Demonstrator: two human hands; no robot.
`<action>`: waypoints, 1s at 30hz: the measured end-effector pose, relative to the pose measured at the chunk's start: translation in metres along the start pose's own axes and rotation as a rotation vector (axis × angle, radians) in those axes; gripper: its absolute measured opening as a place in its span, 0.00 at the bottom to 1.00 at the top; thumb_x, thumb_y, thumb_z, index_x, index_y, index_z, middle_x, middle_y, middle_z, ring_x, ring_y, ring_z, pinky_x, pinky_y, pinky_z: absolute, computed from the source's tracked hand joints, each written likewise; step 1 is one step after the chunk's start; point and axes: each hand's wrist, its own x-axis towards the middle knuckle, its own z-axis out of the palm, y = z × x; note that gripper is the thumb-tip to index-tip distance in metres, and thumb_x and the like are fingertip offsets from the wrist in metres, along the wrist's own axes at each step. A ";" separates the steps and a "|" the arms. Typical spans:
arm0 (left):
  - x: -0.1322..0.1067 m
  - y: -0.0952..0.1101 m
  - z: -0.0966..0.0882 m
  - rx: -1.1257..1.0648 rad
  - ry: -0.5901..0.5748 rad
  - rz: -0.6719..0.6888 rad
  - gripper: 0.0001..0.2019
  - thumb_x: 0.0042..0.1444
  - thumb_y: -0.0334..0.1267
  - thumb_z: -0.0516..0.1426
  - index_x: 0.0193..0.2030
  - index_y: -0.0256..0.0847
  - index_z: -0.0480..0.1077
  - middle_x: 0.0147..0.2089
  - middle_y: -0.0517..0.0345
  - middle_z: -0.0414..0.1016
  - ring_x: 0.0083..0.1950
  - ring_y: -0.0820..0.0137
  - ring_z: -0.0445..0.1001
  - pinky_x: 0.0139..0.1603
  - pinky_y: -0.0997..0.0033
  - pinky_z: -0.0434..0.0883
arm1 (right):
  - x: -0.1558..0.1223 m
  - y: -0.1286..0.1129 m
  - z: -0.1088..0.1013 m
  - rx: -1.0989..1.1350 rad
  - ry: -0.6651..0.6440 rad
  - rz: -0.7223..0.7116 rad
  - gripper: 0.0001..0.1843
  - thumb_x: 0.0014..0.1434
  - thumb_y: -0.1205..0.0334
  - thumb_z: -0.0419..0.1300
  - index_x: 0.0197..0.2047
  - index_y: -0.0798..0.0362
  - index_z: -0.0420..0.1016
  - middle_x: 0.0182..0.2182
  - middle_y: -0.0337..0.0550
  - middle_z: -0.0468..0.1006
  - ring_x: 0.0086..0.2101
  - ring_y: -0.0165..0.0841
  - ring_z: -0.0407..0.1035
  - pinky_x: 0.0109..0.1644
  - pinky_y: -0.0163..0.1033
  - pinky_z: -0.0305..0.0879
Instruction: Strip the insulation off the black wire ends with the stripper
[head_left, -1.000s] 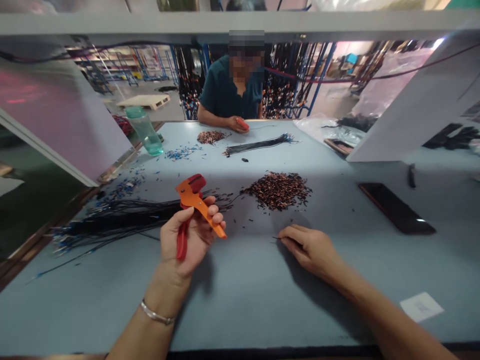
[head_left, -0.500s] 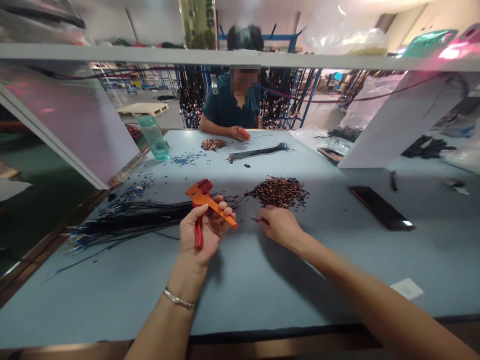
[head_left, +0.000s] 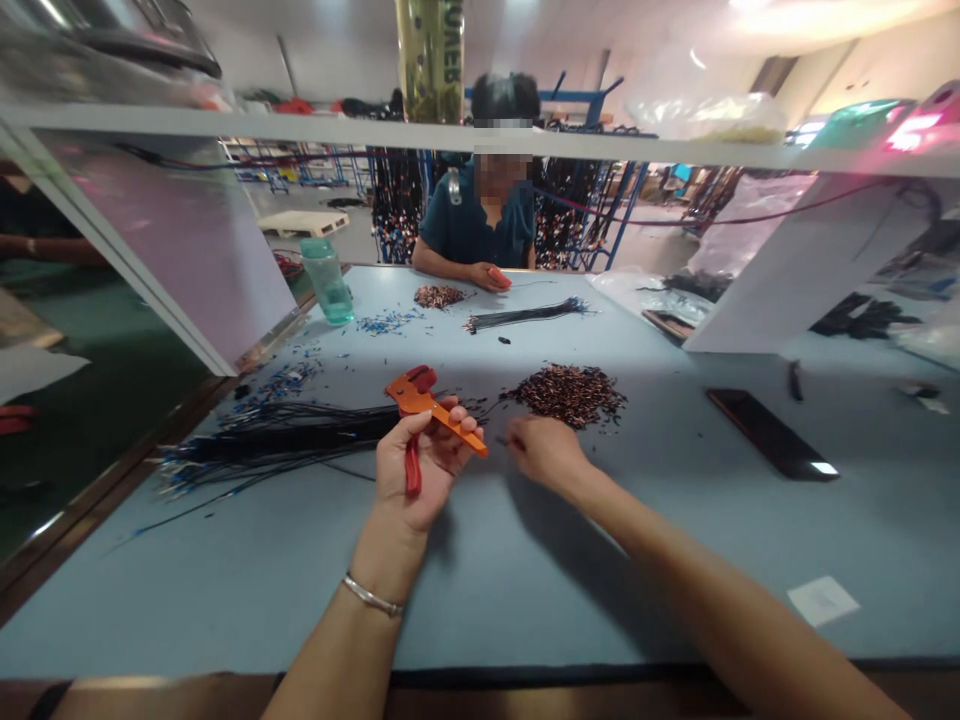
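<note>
In my left hand [head_left: 420, 465] lies an orange-and-red wire stripper [head_left: 442, 418], its head pointing up and left. The fingers curl round its orange handle, while the red handle hangs down along the palm. My right hand [head_left: 546, 450] is at the near edge of a pile of small black-and-copper pieces [head_left: 574, 392]. Its fingertips are pinched together; a tiny dark thing shows by them, too small to name. A thick bundle of black wires [head_left: 300, 437] with blue ends lies to the left, partly hidden behind my left hand.
A dark phone [head_left: 772, 432] lies to the right, above a white paper square [head_left: 823, 600]. Loose blue pieces [head_left: 285, 375] and a green bottle [head_left: 328, 282] are at the left. Opposite sits a co-worker [head_left: 476, 222] holding a red tool [head_left: 499, 279]. A shelf [head_left: 300, 126] crosses overhead.
The whole view has shifted slightly, so things appear a little lower and further right. My right hand has come slightly closer to my left, which still holds the wire stripper.
</note>
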 end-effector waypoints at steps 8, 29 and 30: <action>-0.001 -0.009 -0.002 0.106 -0.057 -0.081 0.10 0.49 0.30 0.54 0.36 0.29 0.75 0.29 0.49 0.76 0.31 0.65 0.76 0.38 0.62 0.77 | -0.025 0.054 -0.018 -0.004 0.074 0.040 0.08 0.59 0.68 0.56 0.36 0.52 0.78 0.35 0.44 0.79 0.33 0.34 0.72 0.31 0.34 0.53; -0.005 -0.064 -0.015 0.296 -0.150 -0.288 0.12 0.47 0.33 0.60 0.40 0.34 0.75 0.38 0.48 0.80 0.32 0.65 0.77 0.40 0.62 0.72 | -0.077 0.029 0.021 0.863 0.399 -0.333 0.07 0.64 0.68 0.54 0.33 0.52 0.70 0.28 0.38 0.71 0.29 0.29 0.67 0.33 0.30 0.62; -0.004 -0.064 -0.015 0.275 -0.148 -0.299 0.11 0.47 0.33 0.60 0.39 0.34 0.75 0.38 0.48 0.80 0.32 0.64 0.77 0.40 0.63 0.72 | -0.077 0.030 0.022 0.860 0.401 -0.333 0.07 0.64 0.68 0.54 0.33 0.52 0.69 0.28 0.38 0.71 0.28 0.28 0.66 0.33 0.30 0.62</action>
